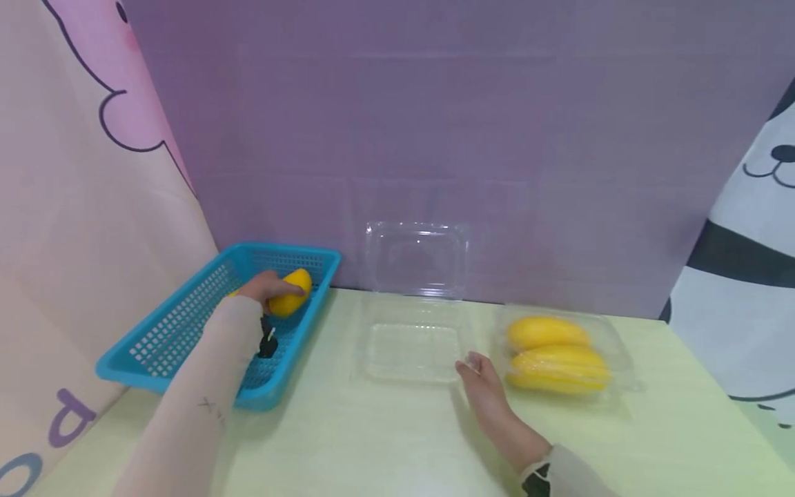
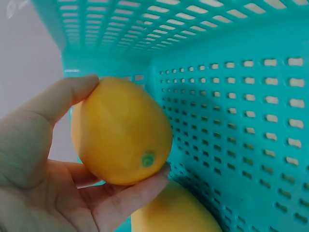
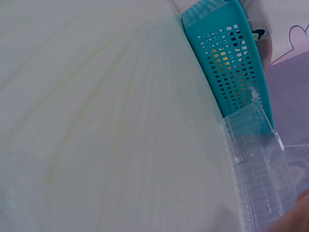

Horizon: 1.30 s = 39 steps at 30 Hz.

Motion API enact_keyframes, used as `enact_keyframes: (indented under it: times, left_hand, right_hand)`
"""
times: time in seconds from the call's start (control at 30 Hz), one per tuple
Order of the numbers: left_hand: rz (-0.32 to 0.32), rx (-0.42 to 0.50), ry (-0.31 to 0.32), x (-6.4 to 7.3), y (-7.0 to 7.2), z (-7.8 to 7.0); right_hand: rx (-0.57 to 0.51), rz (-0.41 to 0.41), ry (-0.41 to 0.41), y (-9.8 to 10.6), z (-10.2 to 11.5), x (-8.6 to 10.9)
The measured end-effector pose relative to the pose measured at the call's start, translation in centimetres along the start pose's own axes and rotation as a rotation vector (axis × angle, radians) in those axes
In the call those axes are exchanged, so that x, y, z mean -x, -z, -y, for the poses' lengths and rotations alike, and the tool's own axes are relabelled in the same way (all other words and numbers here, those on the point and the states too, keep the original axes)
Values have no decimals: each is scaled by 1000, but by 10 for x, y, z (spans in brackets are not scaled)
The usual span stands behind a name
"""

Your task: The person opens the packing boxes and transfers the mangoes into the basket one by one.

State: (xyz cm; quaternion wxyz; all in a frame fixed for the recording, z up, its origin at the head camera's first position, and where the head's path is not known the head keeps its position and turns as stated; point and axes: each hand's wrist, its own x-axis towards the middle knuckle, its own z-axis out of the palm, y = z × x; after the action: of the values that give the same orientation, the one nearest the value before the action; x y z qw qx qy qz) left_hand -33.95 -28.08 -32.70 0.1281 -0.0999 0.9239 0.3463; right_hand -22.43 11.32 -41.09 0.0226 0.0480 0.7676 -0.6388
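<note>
My left hand (image 1: 261, 286) reaches into the blue plastic basket (image 1: 278, 397) and grips a yellow mango (image 2: 123, 130), thumb on one side and fingers beneath. A small green dot shows at the mango's end. Below the fingers lies another yellow fruit (image 2: 174, 212), partly hidden. At the table's middle stands an unfolded clear plastic container (image 1: 413, 352), its lid (image 1: 417, 262) raised at the back. My right hand (image 1: 491, 400) pinches the container's right front corner between thumb and fingers. Only a bit of that hand shows in the right wrist view.
To the right, a second clear container (image 1: 621, 345) holds two yellow fruits (image 1: 559, 366). A purple cloth (image 1: 435, 124) hangs behind the pale table (image 1: 373, 442). Printed cloths with cartoon animals flank the left and right sides.
</note>
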Motion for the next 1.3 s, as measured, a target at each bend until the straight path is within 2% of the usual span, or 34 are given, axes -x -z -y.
enact_keyframes:
  times: [0.2,0.4,0.5,0.67,0.9,1.3]
  left_hand:
    - [-33,-76,2,1,-4,-1]
    - [4,-54,22,-3,-6,2]
    - [17,-70,41,-6,-6,4]
    - [14,-123,67,-7,-5,11]
    - [-1,-223,56,-4,-1,24]
    - [19,-207,73,6,1,18]
  right_hand:
    - [-16,4,-4,0,2,1]
    - [-28,-6,3,-3,5,1]
    - [-38,-17,5,-4,4,1]
    - [-49,-14,13,-8,3,1]
    - [-50,7,7,-13,3,3]
    - [-68,31,17,-11,3,3]
